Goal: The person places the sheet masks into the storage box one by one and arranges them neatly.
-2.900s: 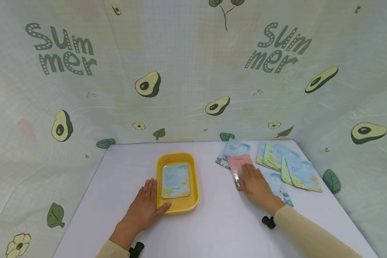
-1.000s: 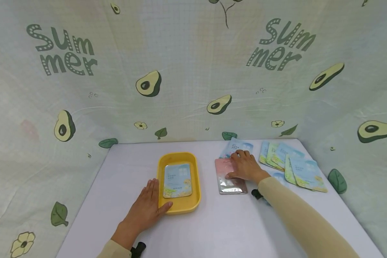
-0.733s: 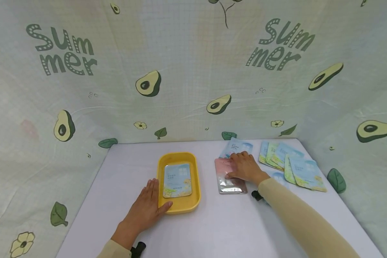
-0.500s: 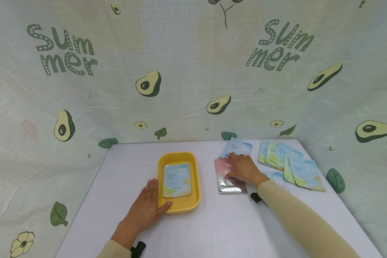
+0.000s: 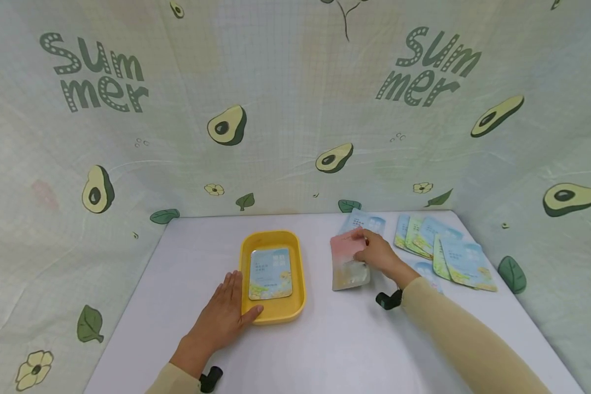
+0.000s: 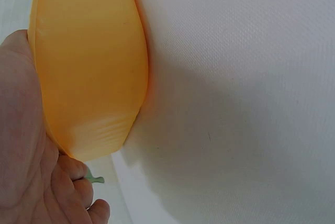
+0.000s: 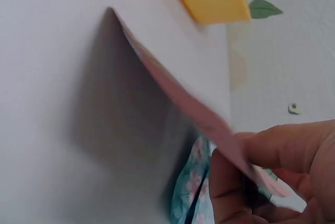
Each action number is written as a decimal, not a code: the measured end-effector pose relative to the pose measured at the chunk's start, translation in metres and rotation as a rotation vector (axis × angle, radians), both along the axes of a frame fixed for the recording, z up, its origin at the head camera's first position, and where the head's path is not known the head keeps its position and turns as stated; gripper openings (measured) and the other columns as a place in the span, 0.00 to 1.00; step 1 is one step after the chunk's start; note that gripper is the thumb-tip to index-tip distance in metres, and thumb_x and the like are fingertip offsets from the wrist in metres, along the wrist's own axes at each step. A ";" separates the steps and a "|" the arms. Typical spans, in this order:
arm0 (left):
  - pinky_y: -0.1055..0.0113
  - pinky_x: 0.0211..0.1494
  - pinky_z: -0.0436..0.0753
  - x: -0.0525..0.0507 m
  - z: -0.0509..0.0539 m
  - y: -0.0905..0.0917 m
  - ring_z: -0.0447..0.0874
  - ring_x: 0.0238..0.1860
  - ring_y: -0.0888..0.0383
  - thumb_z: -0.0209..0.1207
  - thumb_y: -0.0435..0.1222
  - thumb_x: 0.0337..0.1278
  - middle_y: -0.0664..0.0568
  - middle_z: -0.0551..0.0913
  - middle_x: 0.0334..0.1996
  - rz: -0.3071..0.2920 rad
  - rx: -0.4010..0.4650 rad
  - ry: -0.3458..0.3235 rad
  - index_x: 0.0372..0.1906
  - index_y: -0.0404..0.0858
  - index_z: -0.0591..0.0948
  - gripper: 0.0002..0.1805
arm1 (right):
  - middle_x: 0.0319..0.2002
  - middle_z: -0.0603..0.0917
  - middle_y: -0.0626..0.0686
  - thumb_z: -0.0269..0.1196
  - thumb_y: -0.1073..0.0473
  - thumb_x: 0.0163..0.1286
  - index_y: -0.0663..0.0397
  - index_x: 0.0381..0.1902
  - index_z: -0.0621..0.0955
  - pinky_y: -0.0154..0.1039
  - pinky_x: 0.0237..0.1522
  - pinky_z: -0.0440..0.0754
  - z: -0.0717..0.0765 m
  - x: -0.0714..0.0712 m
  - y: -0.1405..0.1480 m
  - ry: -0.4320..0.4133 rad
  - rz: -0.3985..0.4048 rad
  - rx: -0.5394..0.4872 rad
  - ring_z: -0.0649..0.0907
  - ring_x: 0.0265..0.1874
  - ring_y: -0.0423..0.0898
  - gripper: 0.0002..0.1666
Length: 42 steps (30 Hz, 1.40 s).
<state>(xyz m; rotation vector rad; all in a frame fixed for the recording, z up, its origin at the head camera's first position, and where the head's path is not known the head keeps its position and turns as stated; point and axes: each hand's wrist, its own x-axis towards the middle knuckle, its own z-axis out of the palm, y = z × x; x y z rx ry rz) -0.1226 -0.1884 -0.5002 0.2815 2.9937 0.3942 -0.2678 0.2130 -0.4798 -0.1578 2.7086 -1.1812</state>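
My right hand (image 5: 381, 253) pinches a pink foil sheet mask packet (image 5: 346, 249) by its right edge. In the right wrist view, the packet (image 7: 178, 93) tilts up off the table between thumb and fingers. My left hand (image 5: 220, 314) lies against the left side of a yellow tray (image 5: 295, 309), fingers straight and thumb at the near rim. The tray's wall (image 6: 91, 67) fills much of the left wrist view, beside the left hand (image 6: 31, 145). Inside the tray lies a light blue sheet mask packet (image 5: 271, 273).
Behind the right hand lie blue packets (image 5: 361, 220), partly covered. Several blue and green packets (image 5: 465, 262) overlap at the table's right side, and another blue packet (image 5: 427, 272) shows beside the right forearm. A patterned cloth (image 5: 276, 180) hangs behind the white table (image 5: 320, 350).
The right hand first slid the pink packet left, off the blue ones. It then rested on the packet, and now it has gripped and raised it. The left hand stays at the tray.
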 end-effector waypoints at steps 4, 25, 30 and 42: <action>0.42 0.85 0.56 0.001 0.000 0.000 0.45 0.86 0.37 0.46 0.69 0.74 0.33 0.50 0.84 -0.001 -0.001 0.004 0.83 0.25 0.48 0.58 | 0.73 0.75 0.66 0.68 0.67 0.66 0.57 0.68 0.79 0.66 0.73 0.71 -0.005 0.001 0.003 -0.069 0.016 -0.009 0.72 0.72 0.66 0.31; 0.42 0.85 0.56 -0.001 0.001 0.001 0.44 0.86 0.38 0.49 0.68 0.73 0.34 0.48 0.85 -0.004 -0.008 -0.011 0.84 0.26 0.46 0.58 | 0.37 0.83 0.58 0.69 0.62 0.74 0.54 0.75 0.74 0.38 0.32 0.84 -0.014 0.009 0.010 -0.114 -0.073 -0.239 0.81 0.31 0.46 0.34; 0.42 0.85 0.56 0.001 0.002 0.002 0.44 0.86 0.38 0.48 0.69 0.73 0.34 0.48 0.85 -0.011 -0.001 -0.017 0.84 0.27 0.46 0.59 | 0.41 0.86 0.61 0.69 0.62 0.74 0.55 0.76 0.72 0.38 0.33 0.86 -0.005 0.009 0.009 -0.106 -0.047 -0.272 0.83 0.32 0.46 0.35; 0.42 0.85 0.57 0.001 0.003 0.003 0.45 0.86 0.38 0.47 0.69 0.73 0.33 0.49 0.85 -0.029 -0.015 -0.004 0.84 0.26 0.48 0.58 | 0.57 0.85 0.69 0.68 0.63 0.74 0.55 0.76 0.71 0.38 0.33 0.88 0.027 0.010 -0.009 -0.097 -0.044 -0.373 0.86 0.37 0.47 0.36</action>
